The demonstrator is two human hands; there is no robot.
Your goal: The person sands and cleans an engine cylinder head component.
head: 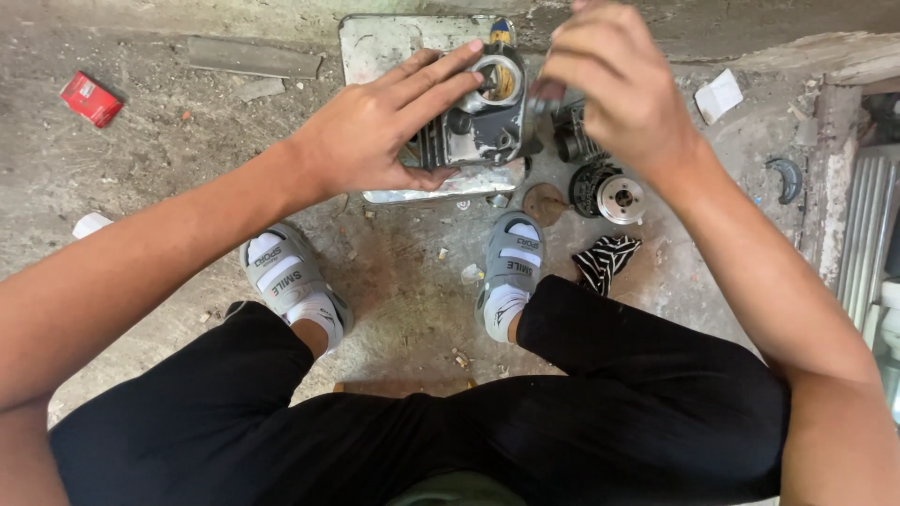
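Note:
A grey metal engine cylinder block (480, 126) with cooling fins and a round bore sits on a steel plate (380, 47) on the concrete floor. My left hand (380, 126) lies flat over the block's left side, fingers stretched toward the bore. My right hand (614, 84) is closed just right of the block, fingers pinched on a small dark tool or part that is blurred and mostly hidden. Below that hand lie a finned black part (572, 136) and a round black-and-silver rotor (611, 194).
My feet in grey sandals (281, 272) (511, 262) rest on the floor below the plate. A striped rag (605, 258) lies by the right foot. A red box (91, 98) is at far left, white paper (719, 94) and a curved grey part (786, 178) at right.

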